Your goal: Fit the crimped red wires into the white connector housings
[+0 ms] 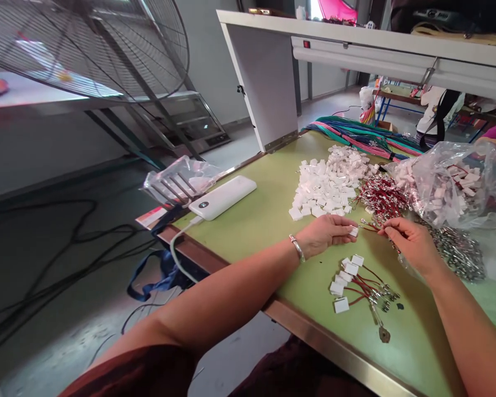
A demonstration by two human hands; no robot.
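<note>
My left hand, with a bracelet at the wrist, pinches a small white connector housing at its fingertips. Just to the right, the fingers of my right hand are closed on a short red wire with metal terminals, its end pointing at the housing. Between the two, a small gap seems to show. Below my hands lies a group of white housings joined to red wires. Beyond my left hand spreads a heap of loose white housings. Past my right hand is a pile of red terminal wires.
A clear plastic bag of white pieces stands at the right, by a heap of dark terminal wires. Bundled long cables lie at the back. A white power bank with a cable rests near the left edge. A large fan stands left.
</note>
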